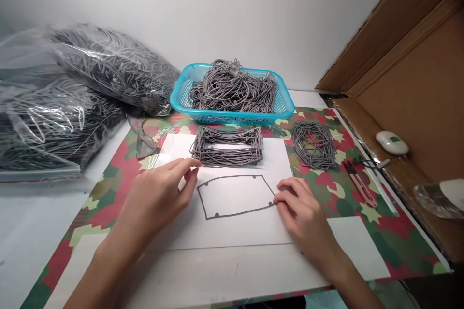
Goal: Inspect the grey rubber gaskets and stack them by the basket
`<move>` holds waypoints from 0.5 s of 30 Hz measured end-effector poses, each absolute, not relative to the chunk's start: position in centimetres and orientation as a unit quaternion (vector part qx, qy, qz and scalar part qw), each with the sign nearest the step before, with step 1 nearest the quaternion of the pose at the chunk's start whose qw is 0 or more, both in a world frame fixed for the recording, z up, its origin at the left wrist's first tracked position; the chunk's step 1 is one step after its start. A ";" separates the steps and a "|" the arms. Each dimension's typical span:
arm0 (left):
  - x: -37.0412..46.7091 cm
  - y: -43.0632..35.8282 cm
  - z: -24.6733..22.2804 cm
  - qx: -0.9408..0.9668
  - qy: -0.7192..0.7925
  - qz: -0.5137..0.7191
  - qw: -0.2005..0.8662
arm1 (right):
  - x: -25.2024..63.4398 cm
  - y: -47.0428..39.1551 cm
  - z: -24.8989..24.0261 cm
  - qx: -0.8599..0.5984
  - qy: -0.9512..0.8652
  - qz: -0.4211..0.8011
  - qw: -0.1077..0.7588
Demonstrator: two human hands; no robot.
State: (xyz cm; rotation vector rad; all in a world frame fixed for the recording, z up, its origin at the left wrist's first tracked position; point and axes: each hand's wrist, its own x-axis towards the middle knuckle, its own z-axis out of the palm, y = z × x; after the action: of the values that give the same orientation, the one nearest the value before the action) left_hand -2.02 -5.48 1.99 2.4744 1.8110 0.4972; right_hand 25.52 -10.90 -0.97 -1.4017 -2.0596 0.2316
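A thin dark grey rubber gasket [237, 213], shaped as a four-sided frame with small round tabs, lies on white paper [253, 231] in front of me. My right hand [299, 207] has its fingertips closed on the gasket's right corner. To the left, my left hand [163, 190] is above the paper, its thumb and index finger slightly apart with nothing visible between them. Its index fingertip is at the near left corner of a neat stack of gaskets [226, 158]; I cannot tell whether it touches. The gasket's left end lies just beside that hand.
Behind the stack, a blue plastic basket [232, 117] holds a tangled heap of gaskets [232, 87]. Clear bags of grey gaskets [108, 63] bulge at left. On the right are a loose gasket pile [314, 145], red-handled snips [360, 186], a white pen [386, 193] and a cardboard wall [409, 58].
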 end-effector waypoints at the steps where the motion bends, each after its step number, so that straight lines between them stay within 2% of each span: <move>1: -2.1 -5.5 2.1 0.798 0.586 0.142 0.023 | 25.5 -10.9 -0.9 -0.527 -0.781 0.089 0.323; 9: -2.1 -5.4 2.8 0.809 0.577 0.041 0.106 | 25.6 -11.0 -0.7 -0.499 -0.793 0.095 0.336; 15: -2.1 -5.5 2.4 0.809 0.576 0.025 0.115 | 25.5 -10.9 -0.6 -0.493 -0.799 0.072 0.337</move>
State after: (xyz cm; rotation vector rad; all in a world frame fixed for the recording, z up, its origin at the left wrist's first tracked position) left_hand -2.14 -5.48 2.36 2.3705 1.6874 0.0746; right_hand 25.46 -10.90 -0.57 -1.2857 -2.0820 0.1886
